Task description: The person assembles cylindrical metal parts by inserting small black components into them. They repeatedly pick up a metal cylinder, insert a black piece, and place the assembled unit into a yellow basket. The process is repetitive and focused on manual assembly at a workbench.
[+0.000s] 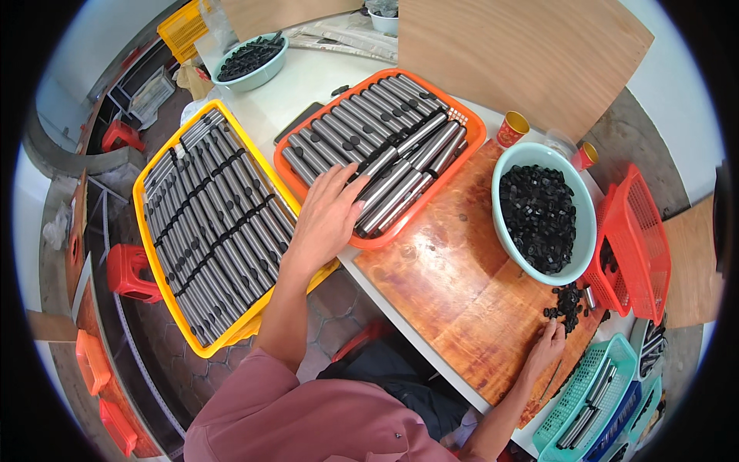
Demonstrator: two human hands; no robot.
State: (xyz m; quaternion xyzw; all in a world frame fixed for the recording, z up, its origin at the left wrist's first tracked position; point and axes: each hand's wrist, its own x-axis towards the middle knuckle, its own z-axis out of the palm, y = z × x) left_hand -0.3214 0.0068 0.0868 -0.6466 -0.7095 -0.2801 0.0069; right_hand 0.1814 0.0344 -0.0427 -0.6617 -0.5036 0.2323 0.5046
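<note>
My left hand reaches over the near-left side of an orange plastic basket. Its fingers are stretched out and apart, with the fingertips at the metal tubes lying there. These tubes are silvery with black end pieces, stacked in rows, some askew on top. On the right, my right hand is at the edge of a small pile of black plastic pieces. Its fingertips are drawn together, and whatever is between them is too small to make out. A short silver tube lies beside that pile.
A yellow tray full of similar tubes stands left. A pale blue basin of black pieces sits on the wooden board. Red baskets and a green basket flank the right edge. Another basin stands at the back.
</note>
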